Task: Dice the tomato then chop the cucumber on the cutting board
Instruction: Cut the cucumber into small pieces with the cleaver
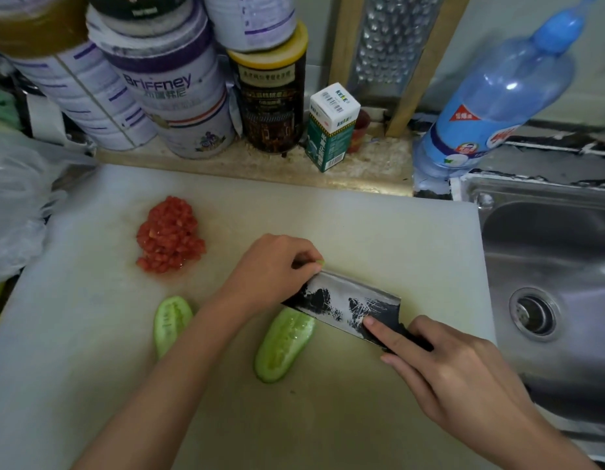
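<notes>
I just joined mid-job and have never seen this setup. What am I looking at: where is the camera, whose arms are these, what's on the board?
No machine here: these are a person's bare arms, seen from one wide-angle camera worn on the head, looking down. The right hand grips a cleaver, forefinger along the blade. The left hand curls over a small green piece, mostly hidden, beside the blade. On the white cutting board lie a pile of diced tomato, the left cucumber half and the right cucumber half, both cut face up. A steel sink sits to the right.
</notes>
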Motion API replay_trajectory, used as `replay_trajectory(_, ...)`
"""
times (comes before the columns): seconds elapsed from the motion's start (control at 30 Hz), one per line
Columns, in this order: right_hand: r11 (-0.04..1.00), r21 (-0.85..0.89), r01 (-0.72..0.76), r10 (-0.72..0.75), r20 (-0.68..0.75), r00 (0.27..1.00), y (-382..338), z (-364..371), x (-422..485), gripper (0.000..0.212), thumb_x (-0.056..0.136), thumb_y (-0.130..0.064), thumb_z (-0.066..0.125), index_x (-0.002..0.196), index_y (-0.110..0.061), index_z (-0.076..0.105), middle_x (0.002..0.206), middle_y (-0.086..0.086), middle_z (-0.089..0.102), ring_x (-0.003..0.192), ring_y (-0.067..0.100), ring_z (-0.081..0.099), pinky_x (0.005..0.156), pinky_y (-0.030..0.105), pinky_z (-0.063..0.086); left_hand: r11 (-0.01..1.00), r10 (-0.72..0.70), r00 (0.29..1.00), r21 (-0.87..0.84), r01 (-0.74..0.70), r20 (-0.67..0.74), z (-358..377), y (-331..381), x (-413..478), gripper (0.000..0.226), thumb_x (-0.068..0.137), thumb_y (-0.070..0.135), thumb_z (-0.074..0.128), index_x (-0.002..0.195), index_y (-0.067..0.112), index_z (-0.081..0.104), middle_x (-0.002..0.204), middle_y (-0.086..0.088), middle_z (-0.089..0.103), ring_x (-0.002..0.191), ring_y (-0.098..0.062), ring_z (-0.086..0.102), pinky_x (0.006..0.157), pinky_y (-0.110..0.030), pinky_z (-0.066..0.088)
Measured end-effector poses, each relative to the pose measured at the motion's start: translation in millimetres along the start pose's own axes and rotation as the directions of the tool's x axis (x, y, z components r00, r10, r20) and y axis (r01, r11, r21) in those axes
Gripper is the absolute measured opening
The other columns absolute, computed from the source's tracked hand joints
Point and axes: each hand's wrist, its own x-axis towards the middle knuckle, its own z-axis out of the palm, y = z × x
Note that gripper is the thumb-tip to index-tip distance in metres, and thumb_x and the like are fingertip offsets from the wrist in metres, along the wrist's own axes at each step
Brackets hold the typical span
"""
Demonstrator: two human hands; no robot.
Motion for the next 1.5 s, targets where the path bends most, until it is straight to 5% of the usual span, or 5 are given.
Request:
replay_trajectory(0.6, 0.957, 0.165, -0.239, 0.228, 0.083, 0.97, 17.1, 6.1, -25.0, 0.042, 0.089, -0.045, 0.042, 0.124, -0.033, 0.063, 0.063, -0.009, 0.045, 0.038, 0.011, 0.04, 0.038, 0.017, 0.032, 0.989, -0.067, 0.957, 0.105, 0.1, -0.282, 15.5, -37.2, 18.6, 0.008, 0.082, 0.019, 0.074, 0.087, 0.013, 0.074, 0.087, -0.004, 0.065, 0.084, -0.023, 0.06, 0.08, -0.04, 0.049)
replay_trajectory(0.97, 0.909, 0.3, -0.288, 0.268, 0.107, 0.957, 8.1, 1.8, -24.9, 0.041, 0.091, -0.05, 0.04, 0.129, -0.042, 0.055, 0.063, -0.012, 0.044, 0.045, 0.009, 0.038, 0.041, 0.017, 0.034, 0.99, -0.115, 0.908, -0.119, 0.073, -0.402, 17.3, -31.6, -39.1, 0.048, 0.087, -0.008, 0.059, 0.131, 0.012, 0.059, 0.117, 0.001, 0.063, 0.101, -0.008, 0.062, 0.092, -0.014, 0.048)
replay_trajectory(1.07, 0.897, 0.324, -0.302, 0.279, 0.115, 0.953, 7.1, 1.1, -25.1, 0.043, 0.095, -0.055, 0.033, 0.129, -0.042, 0.054, 0.062, -0.011, 0.043, 0.044, 0.007, 0.036, 0.04, 0.018, 0.035, 0.997, -0.073, 0.888, -0.016, 0.074, -0.453, 19.5, -30.7, -54.3, 0.03, 0.088, 0.006, 0.057, 0.115, 0.013, 0.068, 0.109, 0.002, 0.066, 0.093, -0.015, 0.064, 0.084, -0.04, 0.056)
replay_trajectory(1.27, 0.835, 0.456, -0.308, 0.281, 0.128, 0.951, 1.3, 7.1, -26.7, 0.042, 0.092, -0.05, 0.043, 0.132, -0.041, 0.053, 0.062, -0.012, 0.042, 0.047, 0.002, 0.038, 0.046, 0.013, 0.037, 0.979, -0.1, 0.895, 0.115, 0.166, -0.435, 45.8, -17.8, -92.4, 0.052, 0.085, 0.053, 0.05, 0.114, 0.015, 0.069, 0.107, 0.001, 0.061, 0.096, -0.02, 0.061, 0.081, -0.033, 0.053)
replay_trajectory(1.5, 0.779, 0.568, -0.265, 0.252, 0.104, 0.962, -8.7, 13.4, -23.6, 0.04, 0.09, -0.041, 0.048, 0.13, -0.037, 0.056, 0.063, -0.011, 0.044, 0.05, 0.0, 0.039, 0.048, 0.007, 0.034, 0.933, -0.015, 0.875, 0.308, 0.186, -0.484, 88.4, -14.1, -110.0, 0.055, 0.085, 0.043, 0.052, 0.122, 0.004, 0.063, 0.114, -0.01, 0.057, 0.101, -0.026, 0.053, 0.074, -0.037, 0.055)
